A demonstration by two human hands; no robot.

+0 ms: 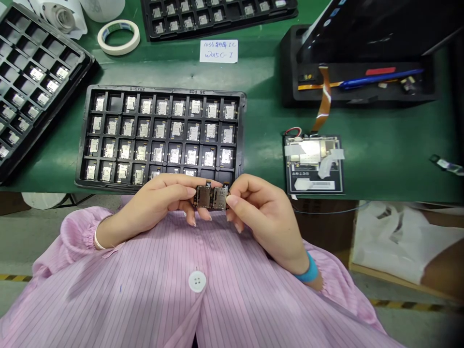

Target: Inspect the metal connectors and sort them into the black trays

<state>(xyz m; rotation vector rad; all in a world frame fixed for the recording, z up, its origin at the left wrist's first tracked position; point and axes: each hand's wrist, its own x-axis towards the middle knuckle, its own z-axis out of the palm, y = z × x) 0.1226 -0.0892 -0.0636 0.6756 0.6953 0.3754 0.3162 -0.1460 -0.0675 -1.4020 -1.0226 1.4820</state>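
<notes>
Silvery metal covers two small circuit modules, a left module (203,196) and a right module (220,198), held side by side at the near edge of the green table (377,159). The left hand (168,195) grips the left module between thumb and fingers; the right hand (259,208) pinches the right module by its outer edge. Whether the two modules are joined is hard to tell at this size. Just beyond the hands lies a black compartment tray (163,90) marked "36 PCS", filled with similar modules. To its right sits a black device (313,175) with an orange ribbon cable (323,106); a handwritten card (219,51) lies behind the tray, near a masking tape roll (132,36).
</notes>
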